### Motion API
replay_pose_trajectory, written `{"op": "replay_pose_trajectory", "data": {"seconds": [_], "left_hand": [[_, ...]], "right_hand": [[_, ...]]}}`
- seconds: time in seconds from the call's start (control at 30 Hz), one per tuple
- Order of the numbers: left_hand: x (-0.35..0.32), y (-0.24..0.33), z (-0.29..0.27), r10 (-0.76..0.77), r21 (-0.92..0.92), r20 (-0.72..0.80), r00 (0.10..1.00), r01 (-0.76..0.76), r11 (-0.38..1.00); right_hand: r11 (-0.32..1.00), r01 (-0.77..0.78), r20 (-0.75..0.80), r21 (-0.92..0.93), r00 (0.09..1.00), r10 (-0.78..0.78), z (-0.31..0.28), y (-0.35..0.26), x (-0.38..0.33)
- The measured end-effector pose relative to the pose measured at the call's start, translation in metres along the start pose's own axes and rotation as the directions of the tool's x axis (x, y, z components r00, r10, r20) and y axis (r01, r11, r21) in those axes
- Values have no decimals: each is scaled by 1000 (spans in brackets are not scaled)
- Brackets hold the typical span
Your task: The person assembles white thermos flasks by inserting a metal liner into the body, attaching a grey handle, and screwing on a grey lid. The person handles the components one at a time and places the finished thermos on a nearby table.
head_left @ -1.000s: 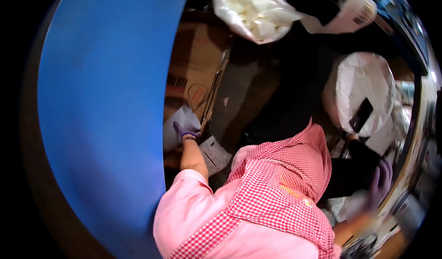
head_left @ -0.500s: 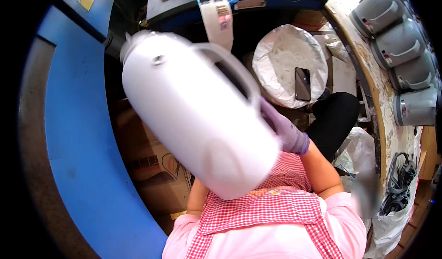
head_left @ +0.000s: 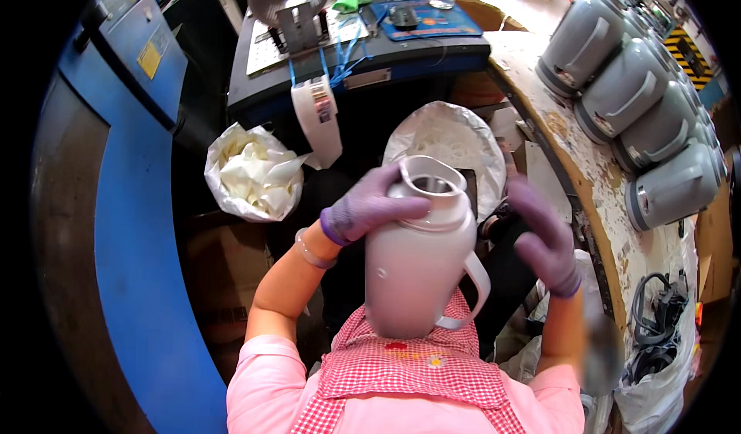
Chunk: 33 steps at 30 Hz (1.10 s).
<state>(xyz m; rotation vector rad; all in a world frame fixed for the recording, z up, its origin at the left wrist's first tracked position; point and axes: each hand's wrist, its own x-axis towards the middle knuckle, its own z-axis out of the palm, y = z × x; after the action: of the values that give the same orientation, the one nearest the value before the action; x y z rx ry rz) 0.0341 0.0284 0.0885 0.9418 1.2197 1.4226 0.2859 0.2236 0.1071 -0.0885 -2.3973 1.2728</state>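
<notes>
A pale grey vacuum jug (head_left: 417,272) stands upright against my lap, its round mouth open at the top and its handle toward the lower right. My left hand (head_left: 374,206), in a purple glove, is closed on the jug's neck, with the thumb across the front and the fingers partly hidden at the far side. To the right, apart from the jug, my gloved right hand (head_left: 546,237) is raised with thumb and fingers spread and holds nothing. It is slightly blurred.
Several grey jugs (head_left: 671,183) line the worn bench (head_left: 594,226) at right. A white-lined tub (head_left: 482,137) and a bag of white material (head_left: 255,175) stand ahead. The dark desk (head_left: 370,64) carries a metal fixture (head_left: 297,21). Blue panels (head_left: 147,256) rise at left.
The jug has come down from a tilted, raised position to upright at my lap. My left hand now grips its neck; my right hand has let go of the handle side and moved right.
</notes>
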Motion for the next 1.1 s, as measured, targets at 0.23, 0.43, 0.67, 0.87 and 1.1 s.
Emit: {"op": "replay_pose_trajectory", "data": {"seconds": [0.23,0.43,0.67,0.87,1.1], "left_hand": [[37,35,37,253,660,178,951,-306,686],[39,-4,37,219,571,137,966,-258,780],[41,25,31,-47,257,191,980,-4,966],[1,49,1,118,258,19,993,-119,959],[-70,34,-42,495,450,-383,780,-310,837]], "right_hand": [[919,381,101,-103,923,-372,13,-18,58],[887,416,60,-200,909,-413,30,-5,61],[893,400,-127,-205,894,-430,9,-1,102],[688,421,-690,-591,176,-702,-80,-33,90],[738,-61,-620,-672,591,-516,-150,123,267]]}}
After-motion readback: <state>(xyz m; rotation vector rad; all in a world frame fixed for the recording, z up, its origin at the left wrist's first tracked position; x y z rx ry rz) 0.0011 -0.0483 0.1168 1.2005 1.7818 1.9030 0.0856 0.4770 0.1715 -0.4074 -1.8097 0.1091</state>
